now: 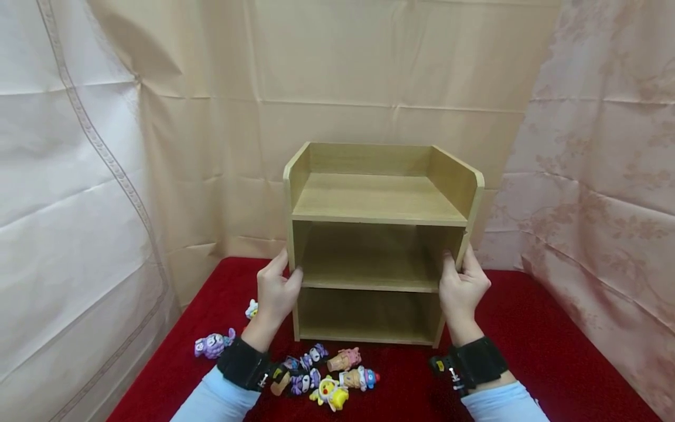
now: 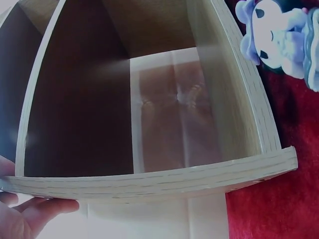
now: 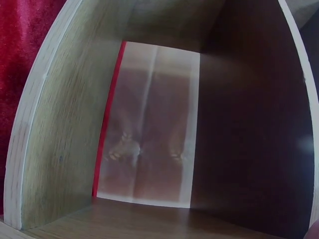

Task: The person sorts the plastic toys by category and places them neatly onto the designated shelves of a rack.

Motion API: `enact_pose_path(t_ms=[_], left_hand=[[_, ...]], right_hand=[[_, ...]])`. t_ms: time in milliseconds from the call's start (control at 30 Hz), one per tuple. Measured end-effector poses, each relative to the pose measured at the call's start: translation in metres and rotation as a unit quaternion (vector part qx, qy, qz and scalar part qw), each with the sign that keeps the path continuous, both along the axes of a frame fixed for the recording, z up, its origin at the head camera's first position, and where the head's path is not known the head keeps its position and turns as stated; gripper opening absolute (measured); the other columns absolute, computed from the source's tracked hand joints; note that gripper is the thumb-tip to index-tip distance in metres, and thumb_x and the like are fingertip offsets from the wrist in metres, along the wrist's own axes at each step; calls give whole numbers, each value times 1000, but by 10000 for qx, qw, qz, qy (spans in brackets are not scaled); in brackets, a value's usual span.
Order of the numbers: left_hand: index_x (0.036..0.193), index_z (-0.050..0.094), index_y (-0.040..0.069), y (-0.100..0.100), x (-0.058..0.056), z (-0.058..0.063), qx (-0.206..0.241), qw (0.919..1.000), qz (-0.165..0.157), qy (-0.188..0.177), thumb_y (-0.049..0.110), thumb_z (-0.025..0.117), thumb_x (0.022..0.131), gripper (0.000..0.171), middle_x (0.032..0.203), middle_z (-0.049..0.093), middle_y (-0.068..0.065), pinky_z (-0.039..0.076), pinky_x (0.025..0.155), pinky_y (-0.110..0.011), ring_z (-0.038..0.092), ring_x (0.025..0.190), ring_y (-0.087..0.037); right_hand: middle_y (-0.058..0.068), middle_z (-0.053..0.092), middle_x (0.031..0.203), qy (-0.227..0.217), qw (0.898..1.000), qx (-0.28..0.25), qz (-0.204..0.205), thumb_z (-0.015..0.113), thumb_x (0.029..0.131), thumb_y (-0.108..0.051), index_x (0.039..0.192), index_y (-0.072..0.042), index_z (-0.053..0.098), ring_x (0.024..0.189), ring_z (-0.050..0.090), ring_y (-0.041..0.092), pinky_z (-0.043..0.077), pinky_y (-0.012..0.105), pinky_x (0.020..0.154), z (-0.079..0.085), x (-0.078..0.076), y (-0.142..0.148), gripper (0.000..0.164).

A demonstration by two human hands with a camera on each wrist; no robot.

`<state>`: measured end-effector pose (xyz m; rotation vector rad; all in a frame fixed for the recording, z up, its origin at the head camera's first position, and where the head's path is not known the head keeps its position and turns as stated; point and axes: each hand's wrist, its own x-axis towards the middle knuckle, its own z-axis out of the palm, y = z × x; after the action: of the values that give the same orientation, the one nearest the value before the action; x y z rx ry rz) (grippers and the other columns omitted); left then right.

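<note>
A light wooden shelf unit (image 1: pixel 371 196) with a raised rim around its top and two compartments below faces me on the red cloth. My left hand (image 1: pixel 276 290) grips its left side panel around mid-height, thumb near the front edge and fingers along the outside. The right hand (image 1: pixel 462 290) holds the opposite panel at a similar height, its thumb inside the middle compartment. The left wrist view shows the left fingers (image 2: pixel 47 209) against the panel's outer face; in the right wrist view, only a sliver of the right hand (image 3: pixel 313 231) appears at the lower right corner.
Several small toy figures lie in front of the shelf, among them a yellow one (image 1: pixel 330 394), a pink one (image 1: pixel 344 359) and a blue-and-white one (image 1: pixel 360 378). A purple figure (image 1: pixel 213 344) lies farther left. Curtains (image 1: pixel 337 70) hang behind and beside the red-covered table (image 1: pixel 548 363).
</note>
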<state>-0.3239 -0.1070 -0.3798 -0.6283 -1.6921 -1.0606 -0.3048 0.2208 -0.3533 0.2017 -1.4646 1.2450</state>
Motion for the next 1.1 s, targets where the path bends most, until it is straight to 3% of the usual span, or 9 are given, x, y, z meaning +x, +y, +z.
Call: enact_pose_path(t_ms=[200,467,633,833,1100], left_hand=[[121,64,3,0,-4,0,84,9999,6,116,-13,57,72,52,114,65,-13,53,66,-45,63,93,-23],[121,64,2,-2,-4,-1,153,9998,75,103,-15,60,70,54,115,65,-14,53,68,-44,63,94,-25],[121,64,4,-4,-5,-7,89,9998,85,133,-16,62,70,55,110,66,-16,54,67,-38,63,91,-29],[124,63,6,-9,-2,-12,90,9998,-58,-174,-15,63,72,56,114,64,-17,53,72,-27,62,98,-27],[130,59,10,-14,3,-9,-203,9976,116,-653,-4,68,78,56,122,62,-13,52,80,-44,56,109,-15]], right_hand=[[0,68,109,-39,9999,130,-60,62,87,2,123,-20,65,91,63,17,50,18,74,-12,-17,8,43],[9,69,105,7,9997,72,-250,65,84,6,121,-17,67,88,63,23,48,14,71,-16,-24,4,44],[9,69,106,-112,9989,211,-400,66,85,3,125,-21,64,88,63,20,47,13,72,-22,-19,2,46],[2,66,114,-478,9977,473,-86,66,88,-4,131,-26,58,96,62,16,47,14,76,-27,-9,8,50],[7,63,120,-1444,9783,1419,436,70,86,-5,138,-30,50,99,61,18,47,10,69,-28,9,29,61]])
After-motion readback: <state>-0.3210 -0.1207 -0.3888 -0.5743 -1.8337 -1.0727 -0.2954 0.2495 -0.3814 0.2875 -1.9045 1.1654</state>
